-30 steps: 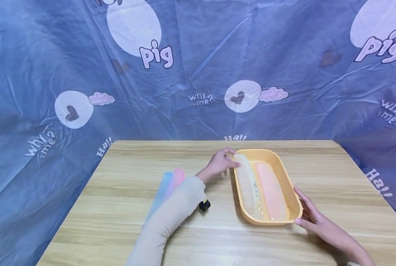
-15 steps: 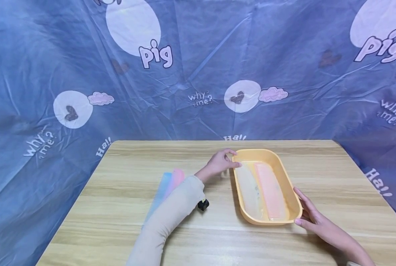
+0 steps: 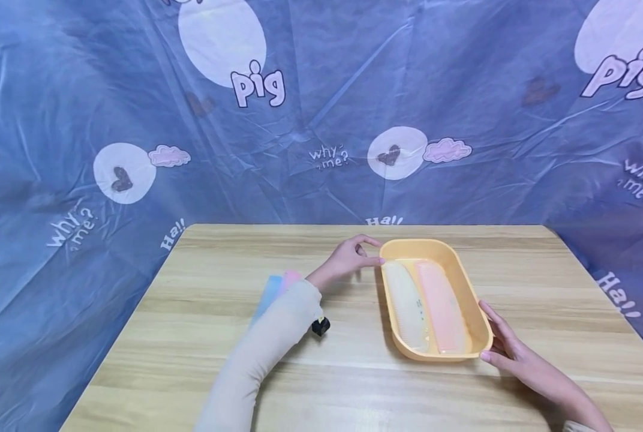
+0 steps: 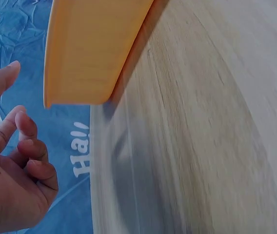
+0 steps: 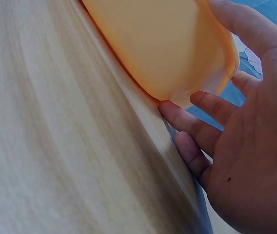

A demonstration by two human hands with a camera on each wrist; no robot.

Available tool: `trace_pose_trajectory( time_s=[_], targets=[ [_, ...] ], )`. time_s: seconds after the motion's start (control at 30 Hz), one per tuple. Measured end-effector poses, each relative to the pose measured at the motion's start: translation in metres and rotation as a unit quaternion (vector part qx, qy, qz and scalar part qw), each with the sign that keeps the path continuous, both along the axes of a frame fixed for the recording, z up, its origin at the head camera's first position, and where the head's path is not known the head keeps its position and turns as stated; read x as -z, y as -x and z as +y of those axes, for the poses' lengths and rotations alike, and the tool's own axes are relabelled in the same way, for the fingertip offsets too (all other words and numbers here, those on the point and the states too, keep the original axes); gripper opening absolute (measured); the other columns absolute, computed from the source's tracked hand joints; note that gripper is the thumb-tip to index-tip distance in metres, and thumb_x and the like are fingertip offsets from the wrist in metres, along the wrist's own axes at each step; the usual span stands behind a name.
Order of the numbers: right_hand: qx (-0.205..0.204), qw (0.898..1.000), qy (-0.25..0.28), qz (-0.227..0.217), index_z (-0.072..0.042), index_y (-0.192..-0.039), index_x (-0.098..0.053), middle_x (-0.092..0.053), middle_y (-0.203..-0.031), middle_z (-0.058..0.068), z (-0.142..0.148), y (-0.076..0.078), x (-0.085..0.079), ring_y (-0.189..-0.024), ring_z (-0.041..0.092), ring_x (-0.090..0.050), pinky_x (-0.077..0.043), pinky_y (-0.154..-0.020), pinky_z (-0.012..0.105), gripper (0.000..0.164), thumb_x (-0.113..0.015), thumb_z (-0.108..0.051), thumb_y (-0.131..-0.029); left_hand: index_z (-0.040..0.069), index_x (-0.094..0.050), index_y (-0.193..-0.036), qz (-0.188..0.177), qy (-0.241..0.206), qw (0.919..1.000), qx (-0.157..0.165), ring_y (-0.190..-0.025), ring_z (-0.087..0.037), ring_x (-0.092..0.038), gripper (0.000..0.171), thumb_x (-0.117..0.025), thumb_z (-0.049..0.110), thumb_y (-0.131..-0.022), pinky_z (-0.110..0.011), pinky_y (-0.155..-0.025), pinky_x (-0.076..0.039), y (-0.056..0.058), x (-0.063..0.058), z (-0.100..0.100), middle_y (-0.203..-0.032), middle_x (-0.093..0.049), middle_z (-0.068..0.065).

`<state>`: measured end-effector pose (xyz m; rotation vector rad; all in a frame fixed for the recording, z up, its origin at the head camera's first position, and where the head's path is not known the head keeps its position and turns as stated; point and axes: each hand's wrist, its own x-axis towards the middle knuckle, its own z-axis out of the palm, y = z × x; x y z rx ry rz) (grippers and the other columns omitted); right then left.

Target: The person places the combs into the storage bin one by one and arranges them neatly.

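**Cream comb (image 3: 408,306) and pink comb (image 3: 441,309) lying in an orange tray (image 3: 457,277)**

The two combs, toothed and gently curved, are lying side by side on the tray's floor, a narrow gap running between them. Small dark marks are dotting the cream one. The smooth walls are rounding softly at the corners. Just beside the far left corner, the left hand (image 3: 350,255) is holding its thumb and forefinger apart, the other fingers curling loosely. The right hand (image 3: 516,353) is spreading its fingers and thumb, tips touching the near right corner's outer wall. Leftward on the wood-grained table (image 3: 354,390), a blue comb (image 3: 269,293) and a second pink comb (image 3: 291,277) are partly hiding behind a pale sleeve (image 3: 273,336). Behind, a creased blue cloth (image 3: 321,90) is hanging.
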<state>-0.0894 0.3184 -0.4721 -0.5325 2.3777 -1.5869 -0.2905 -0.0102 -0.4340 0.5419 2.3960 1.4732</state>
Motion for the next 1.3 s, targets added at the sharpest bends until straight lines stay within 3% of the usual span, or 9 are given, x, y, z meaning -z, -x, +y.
trace_pose_trajectory(
  time_s=[0.17, 0.57, 0.8, 1.03, 1.3],
  targets=[
    [-0.001, 1.000, 0.002, 0.000, -0.020, -0.155, 0.010, -0.016, -0.140, -0.033, 0.001, 0.001, 0.001, -0.122, -0.023, -0.032, -0.046, -0.086, 0.013, 0.083, -0.046, 0.003, -0.098, 0.014, -0.057, -0.129, 0.002, 0.001, 0.9999, 0.010, -0.070, -0.011, -0.050, 0.056, -0.079, 0.028, -0.079, -0.023, -0.062, -0.044, 0.003, -0.003, -0.013, -0.080, -0.053, 0.002],
    [0.003, 1.000, -0.007, 0.008, -0.021, -0.155, 0.009, -0.014, -0.140, -0.035, 0.001, 0.000, 0.002, -0.120, -0.024, -0.032, -0.047, -0.085, 0.013, 0.084, -0.047, 0.002, -0.097, 0.009, -0.055, -0.131, 0.001, 0.015, 0.9997, -0.017, -0.075, -0.013, -0.050, 0.058, -0.079, 0.023, -0.080, -0.023, -0.069, -0.043, 0.006, -0.010, -0.045, -0.083, -0.053, 0.001],
    [0.001, 1.000, -0.008, 0.016, -0.020, -0.155, 0.008, -0.014, -0.140, -0.035, 0.001, 0.000, 0.002, -0.121, -0.023, -0.032, -0.047, -0.085, 0.013, 0.084, -0.047, 0.003, -0.097, 0.009, -0.056, -0.130, -0.003, 0.024, 0.9996, -0.015, -0.075, -0.013, -0.054, 0.059, -0.080, 0.025, -0.078, -0.024, -0.070, -0.045, 0.009, -0.014, -0.063, -0.084, -0.056, 0.000],
    [-0.003, 1.000, -0.002, 0.013, -0.018, -0.155, 0.009, -0.014, -0.141, -0.035, 0.002, 0.000, 0.002, -0.122, -0.023, -0.031, -0.046, -0.085, 0.013, 0.083, -0.046, 0.004, -0.097, 0.012, -0.059, -0.125, -0.003, 0.032, 0.9991, -0.027, -0.081, -0.032, -0.061, 0.050, -0.078, 0.021, -0.080, -0.029, -0.069, -0.049, 0.013, -0.014, -0.086, -0.090, -0.060, -0.005],
    [-0.007, 1.000, 0.011, 0.015, -0.016, -0.155, 0.009, -0.016, -0.142, -0.034, 0.002, 0.001, 0.004, -0.122, -0.022, -0.033, -0.043, -0.087, 0.009, 0.084, -0.047, 0.005, -0.096, 0.006, -0.055, -0.131, -0.030, 0.048, 0.9977, -0.037, -0.086, -0.018, -0.057, 0.055, -0.075, 0.023, -0.083, -0.039, -0.078, -0.050, 0.014, -0.010, -0.110, -0.106, -0.059, -0.011]
  ],
)
